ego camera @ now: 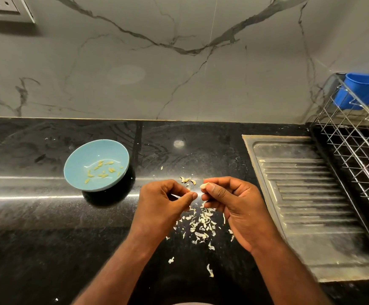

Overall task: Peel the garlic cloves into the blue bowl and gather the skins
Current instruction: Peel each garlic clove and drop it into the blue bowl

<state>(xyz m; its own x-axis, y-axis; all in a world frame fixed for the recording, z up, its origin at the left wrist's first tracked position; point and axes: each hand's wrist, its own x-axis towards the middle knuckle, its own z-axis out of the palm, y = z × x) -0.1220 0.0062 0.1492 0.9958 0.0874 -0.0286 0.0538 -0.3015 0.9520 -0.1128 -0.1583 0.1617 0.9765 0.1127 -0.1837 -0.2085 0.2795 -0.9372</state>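
Note:
A light blue bowl [81, 159] sits on the black counter to the left, with several peeled yellowish cloves in it. My right hand [234, 203] pinches a small garlic clove [203, 185] between thumb and fingers above the counter. My left hand [163, 201] is close beside it, thumb and forefinger pinched together at a thin bit of skin; what it holds is too small to see clearly. Below and between the hands lies a loose scatter of white garlic skins [201, 223]. A few more skin pieces [187, 180] lie just beyond the hands.
A steel sink drainboard [306, 194] is set into the counter at the right. Beyond it stands a wire dish rack [355, 137] holding a blue plastic cup [361, 89]. A marble wall rises behind the counter. Stray skin flakes [210, 270] dot the near counter.

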